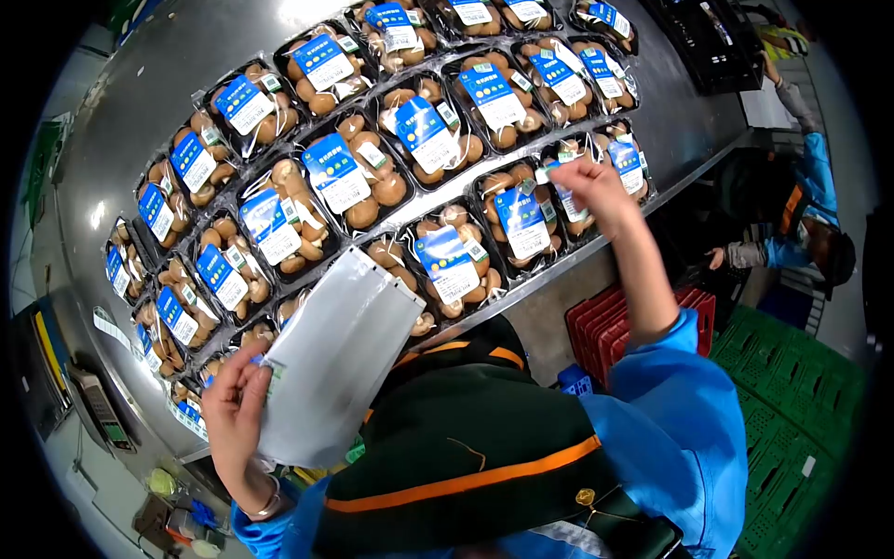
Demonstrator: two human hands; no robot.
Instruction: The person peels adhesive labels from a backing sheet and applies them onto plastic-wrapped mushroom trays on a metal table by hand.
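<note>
My left hand is closed on the edge of a glossy white sheet, the thumb lying on top near some green print. The sheet covers part of the nearest row of mushroom packs. Above the front row at the right, my right hand has its fingers pinched together, with a small pale sticker at the fingertips. Under it is a mushroom pack, partly hidden by the hand. Beside it lies another mushroom pack in a black tray, with a blue-and-white label and a small coded sticker.
Rows of wrapped mushroom packs cover much of the metal table. A black crate stands at its far right. Red crates and green crates are on the right. A co-worker in blue sleeves is there too. A scale sits left.
</note>
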